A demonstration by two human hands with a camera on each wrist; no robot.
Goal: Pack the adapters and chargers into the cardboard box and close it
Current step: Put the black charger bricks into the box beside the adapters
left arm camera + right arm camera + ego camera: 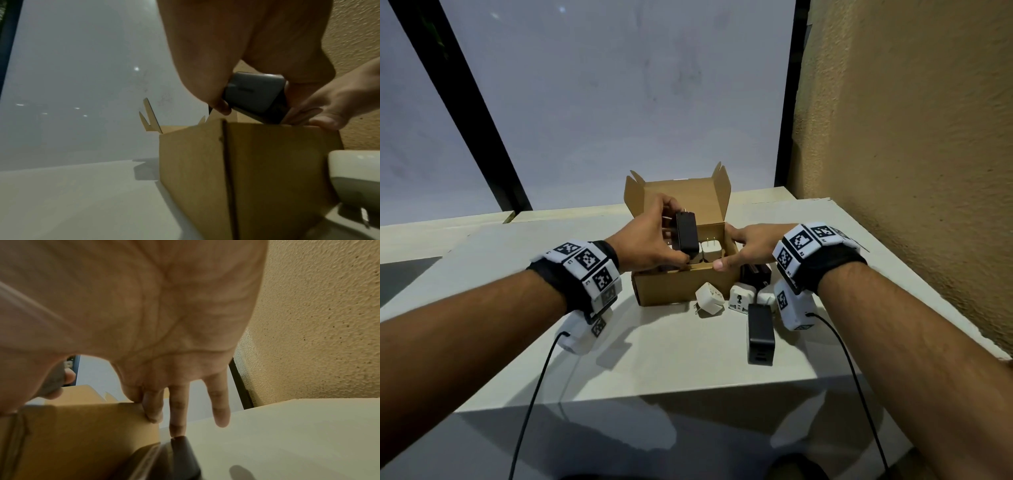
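Observation:
An open cardboard box (681, 286) stands mid-table with its lid (681, 195) raised at the back. My left hand (671, 236) grips a black charger (686, 234) upright over the box's left half, its lower end at the rim; the left wrist view shows this charger (255, 95) just above the box (267, 170). White adapters (710, 251) with prongs up sit inside. My right hand (736, 248) rests on the box's right front corner, thumb on the front rim and straight fingers (154, 410) against the side wall (82, 426).
Loose on the table in front of and to the right of the box lie a white adapter (709, 298), a white universal adapter (741, 297), a long black charger (760, 334) and another black charger (755, 274). A textured wall (911, 137) is close on the right. The table's front edge (688, 390) is near.

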